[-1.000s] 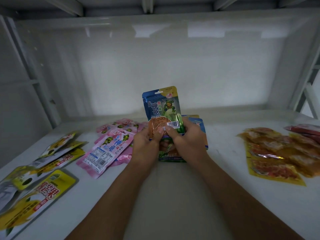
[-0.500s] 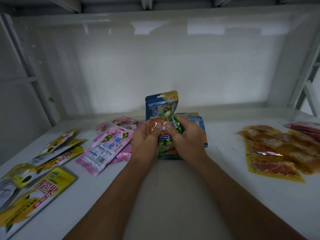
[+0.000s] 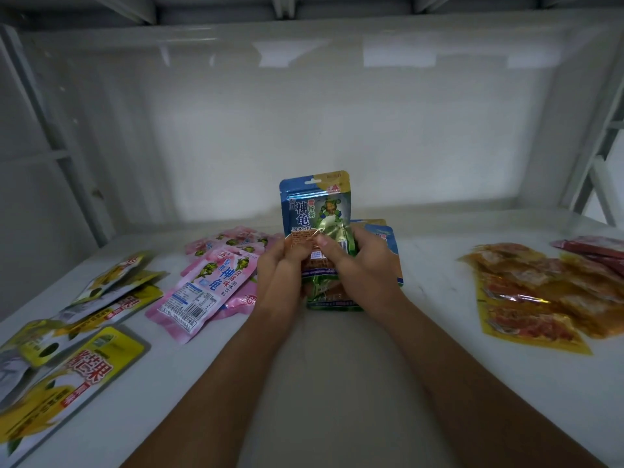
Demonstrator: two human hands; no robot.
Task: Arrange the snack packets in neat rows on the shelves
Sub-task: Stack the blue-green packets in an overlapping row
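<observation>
Blue foil showed at the top of the stack (image 3: 315, 228) of packets that was held upright at the middle of the shelf (image 3: 337, 383). The stack was gripped by both hands: the left hand (image 3: 282, 268) was curled round its left edge, the right hand (image 3: 358, 265) round its right edge, with both thumbs pressed on the front. A blue packet (image 3: 312, 206) stood tallest at the back, and green and orange packets were bunched in front of it, their lower edges near or on the shelf; contact could not be told. More blue packets (image 3: 388, 241) lay just behind the right hand.

Pink packets (image 3: 209, 282) were heaped to the left, yellow packets (image 3: 84, 319) at the near left, orange-yellow packets (image 3: 540, 292) to the right, and red packets (image 3: 601, 248) at the far right.

The step in hand was judged to be squaring up the stack before it was set down. It would be done well if the bottom edges were tapped level on the shelf, the sides were pressed flush between the palms, and the grip was kept light so that the slippery foil was not creased or fanned out. The stack would best be laid down in line with its neighbours, face up, with space left between the piles.
</observation>
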